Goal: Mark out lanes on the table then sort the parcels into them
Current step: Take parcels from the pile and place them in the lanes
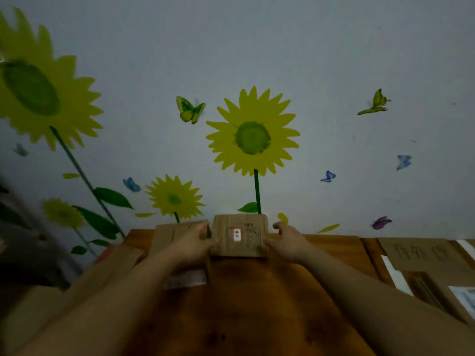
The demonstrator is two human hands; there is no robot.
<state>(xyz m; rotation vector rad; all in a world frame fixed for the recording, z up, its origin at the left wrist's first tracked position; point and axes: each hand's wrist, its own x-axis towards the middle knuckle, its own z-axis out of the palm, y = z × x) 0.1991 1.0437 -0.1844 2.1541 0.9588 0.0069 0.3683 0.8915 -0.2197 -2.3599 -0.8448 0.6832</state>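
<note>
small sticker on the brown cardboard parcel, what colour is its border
Red border, white middle: small sticker on brown cardboard parcel. Head view.

- A pale grey-white painted wall [334, 60] fills most of the view in dim, even light.
- Big yellow sunflower stickers with green centres sit on it: the largest at far left [33, 91], one in the middle [253, 137], and a smaller one low between them [174, 199].
- Dark green stems and leaves [113, 197] run down to the lower left.
- Small butterfly stickers are scattered about: yellow-green ones [190, 109], blue ones [327, 176] and a purple one [382, 223] low on the right.
- An orange-brown wooden table [257, 317] lies nearest, its far edge against the wall.
- The left edge of the view is dark and too blurred to read.
</note>
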